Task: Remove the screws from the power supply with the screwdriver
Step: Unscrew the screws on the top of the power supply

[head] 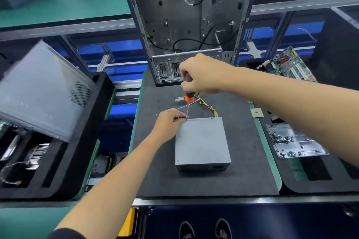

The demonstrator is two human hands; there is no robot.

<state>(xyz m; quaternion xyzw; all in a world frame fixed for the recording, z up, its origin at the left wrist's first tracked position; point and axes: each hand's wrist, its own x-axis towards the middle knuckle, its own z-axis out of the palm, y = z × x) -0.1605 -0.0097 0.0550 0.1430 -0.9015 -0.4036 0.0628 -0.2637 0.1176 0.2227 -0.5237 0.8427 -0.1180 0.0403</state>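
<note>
two hands work: our right hand (202,74) grips the screwdriver (188,94), our left hand (171,122) pinches its tip at the power supply (202,141)'s eleven o'clock corner, mid-mat (242,170).

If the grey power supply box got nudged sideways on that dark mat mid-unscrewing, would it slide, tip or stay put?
The power supply lies flat and low, so it looks unlikely to tip. The dark mat appears soft and grippy, so it would probably resist sliding. The left hand at its far-left corner, beside the screwdriver tip, likely adds some steadying.
</note>
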